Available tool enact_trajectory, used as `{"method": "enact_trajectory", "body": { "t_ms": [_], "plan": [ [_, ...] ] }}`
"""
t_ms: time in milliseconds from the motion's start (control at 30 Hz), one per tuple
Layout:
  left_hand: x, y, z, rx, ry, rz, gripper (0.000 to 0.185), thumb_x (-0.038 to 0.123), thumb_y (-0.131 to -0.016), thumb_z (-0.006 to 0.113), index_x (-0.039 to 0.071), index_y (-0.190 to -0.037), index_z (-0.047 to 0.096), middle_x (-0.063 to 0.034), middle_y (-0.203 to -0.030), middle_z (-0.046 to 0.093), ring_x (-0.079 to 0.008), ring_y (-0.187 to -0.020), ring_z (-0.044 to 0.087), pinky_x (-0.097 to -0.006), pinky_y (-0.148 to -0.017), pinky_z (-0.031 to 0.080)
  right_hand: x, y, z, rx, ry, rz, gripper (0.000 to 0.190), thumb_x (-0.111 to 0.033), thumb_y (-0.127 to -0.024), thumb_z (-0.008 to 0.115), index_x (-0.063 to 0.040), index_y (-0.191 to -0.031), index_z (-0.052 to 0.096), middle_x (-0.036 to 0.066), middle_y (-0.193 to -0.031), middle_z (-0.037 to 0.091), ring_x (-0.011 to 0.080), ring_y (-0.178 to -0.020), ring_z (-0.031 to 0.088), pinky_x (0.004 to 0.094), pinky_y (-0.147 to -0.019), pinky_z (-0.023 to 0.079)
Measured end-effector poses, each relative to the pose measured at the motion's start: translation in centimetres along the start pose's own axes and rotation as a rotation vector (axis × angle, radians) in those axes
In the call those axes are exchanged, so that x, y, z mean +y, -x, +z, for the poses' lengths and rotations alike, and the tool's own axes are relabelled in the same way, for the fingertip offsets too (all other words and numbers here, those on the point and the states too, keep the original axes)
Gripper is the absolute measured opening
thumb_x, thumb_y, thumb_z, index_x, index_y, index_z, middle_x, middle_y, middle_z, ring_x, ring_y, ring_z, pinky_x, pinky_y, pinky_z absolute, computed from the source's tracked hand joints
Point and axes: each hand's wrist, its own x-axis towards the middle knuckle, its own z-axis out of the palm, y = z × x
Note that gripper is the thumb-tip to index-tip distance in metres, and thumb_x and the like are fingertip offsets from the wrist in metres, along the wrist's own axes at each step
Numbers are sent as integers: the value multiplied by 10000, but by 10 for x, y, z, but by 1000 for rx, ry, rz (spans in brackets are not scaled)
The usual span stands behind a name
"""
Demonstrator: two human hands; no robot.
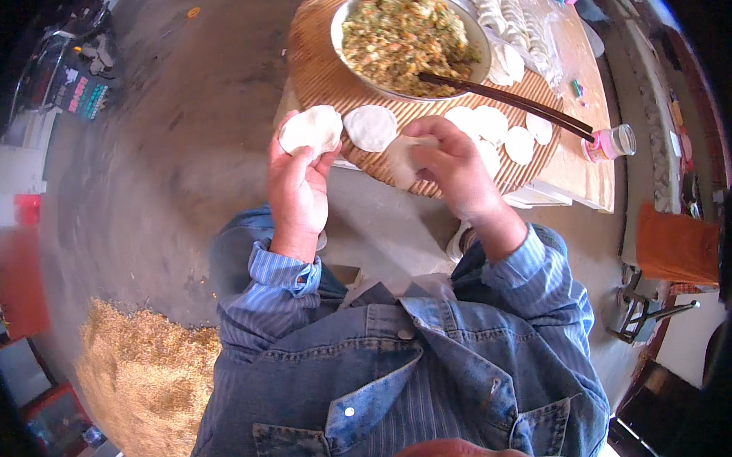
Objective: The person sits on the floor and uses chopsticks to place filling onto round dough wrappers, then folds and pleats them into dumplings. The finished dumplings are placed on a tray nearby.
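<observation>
My left hand [300,183] holds a round white dough wrapper [312,130] on its fingers, with the thumb across the lower rim. Blurred by motion, my right hand [451,168] has its thumb and fingers around the edge of another dough wrapper [401,162] at the front of a round ribbed mat [312,48]. Between the hands a single wrapper [370,128] lies flat. Several more wrappers [519,146] lie to the right. Behind them stands an enamel bowl [485,62] heaped with chopped filling [405,40]; dark chopsticks [506,97] rest in it and reach out over the mat.
Rows of folded dumplings [516,17] lie on plastic at the back of the table [589,177]. A pink-labelled jar [608,143] is near the table's right edge. Loose yellow grain [151,372] covers the floor at lower left. An orange cloth-like cover [678,245] appears at far right.
</observation>
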Motion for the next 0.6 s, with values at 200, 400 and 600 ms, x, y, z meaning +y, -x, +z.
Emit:
{"method": "enact_trajectory", "body": {
  "t_ms": [200,400,600],
  "plan": [
    [39,4,-12,94,-37,171,489,74,-858,468,42,-1331,346,-154,-1272,476,-258,-1138,512,-385,-937,456,-31,-67,89,-75,837,-542,251,-37,-761,538,-32,-1004,598,179,-956,636,287,-890,626,371,-745,499],
    [63,9,-30,124,9,260,443,76,-890,431,22,-1322,349,-152,-1260,492,-249,-1113,530,-366,-895,476,-52,-150,98,-655,1326,-446,257,-84,-744,536,-79,-987,620,130,-930,646,292,-901,614,366,-782,471],
    [71,7,-36,150,45,235,414,6,-873,393,20,-1286,391,-143,-1222,506,-243,-1074,546,-369,-878,482,-52,-179,112,-717,1834,-377,258,-23,-725,540,-105,-949,638,117,-900,646,301,-864,619,406,-722,473]
  ]
}}
